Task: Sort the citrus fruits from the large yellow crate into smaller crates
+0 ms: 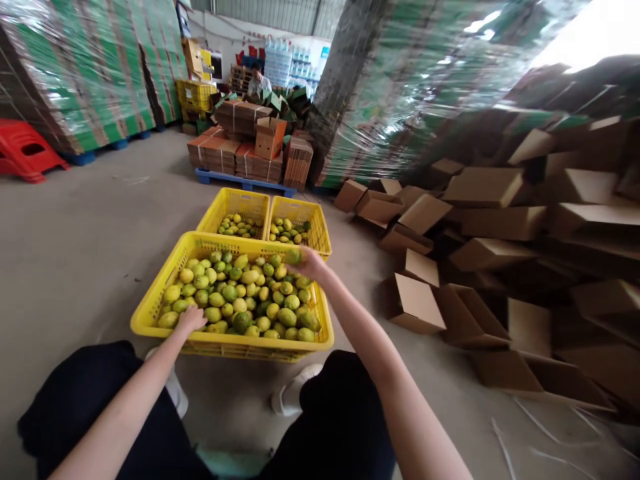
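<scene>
A large yellow crate (143, 319) in front of me holds many yellow and green lemons (240, 305). My right hand (311, 263) is above the crate's far right rim, its fingers closed round a greenish lemon (293, 256). Down at the near left of the crate, my left hand (191, 319) rests on the fruit with its fingers reaching forward; no lemon shows held in it. Behind the large crate are two smaller yellow compartments or crates, the left one (213, 208) and the right one (320, 223), each with some lemons at the bottom.
Open cardboard boxes (420, 303) lie heaped on the right. Flattened cartons (215, 155) are stacked on a blue pallet (245, 182) ahead, with a person (259, 81) beyond. Film-wrapped stacks (100, 73) stand at both sides. A red stool (30, 152) is at the left.
</scene>
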Demonstrator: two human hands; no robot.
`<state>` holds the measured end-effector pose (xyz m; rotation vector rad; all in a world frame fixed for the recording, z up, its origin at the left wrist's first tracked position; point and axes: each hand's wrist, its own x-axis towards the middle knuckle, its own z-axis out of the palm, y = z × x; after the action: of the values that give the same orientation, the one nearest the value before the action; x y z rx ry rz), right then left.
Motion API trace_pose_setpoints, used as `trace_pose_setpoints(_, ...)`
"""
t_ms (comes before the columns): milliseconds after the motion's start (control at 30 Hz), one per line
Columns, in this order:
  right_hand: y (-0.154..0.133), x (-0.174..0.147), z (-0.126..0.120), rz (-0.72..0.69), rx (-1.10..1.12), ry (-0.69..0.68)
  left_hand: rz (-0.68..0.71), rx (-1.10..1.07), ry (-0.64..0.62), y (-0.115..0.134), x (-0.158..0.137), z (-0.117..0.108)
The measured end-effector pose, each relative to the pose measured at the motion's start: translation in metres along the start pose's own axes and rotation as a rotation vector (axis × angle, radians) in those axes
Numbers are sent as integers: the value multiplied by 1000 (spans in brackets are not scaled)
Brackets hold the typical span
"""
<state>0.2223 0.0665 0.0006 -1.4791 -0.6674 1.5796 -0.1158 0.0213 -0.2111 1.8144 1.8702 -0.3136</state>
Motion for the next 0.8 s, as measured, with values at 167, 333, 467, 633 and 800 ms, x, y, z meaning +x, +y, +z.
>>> trace_pose_setpoints(167, -40, 12, -27, -129, -222, 81, 11, 88, -29, 4, -2, 3)
trace_pose_setpoints(333, 63, -27, -25, -61, -847, -90, 3, 144, -26, 1, 3, -3)
trace_pose_setpoints(467, 123, -49, -12, -76, -1273, -128, 3, 202, -31, -2, 6, -10)
trace_pose_setpoints(633, 117, -52, -21, -120, -1575, -202, 5, 264, -42, 8, 7, -8)
trace_pose_setpoints(800, 83, -52, -25, -205, -1751, -200, -21, 245, -59, 13, 10, -8)
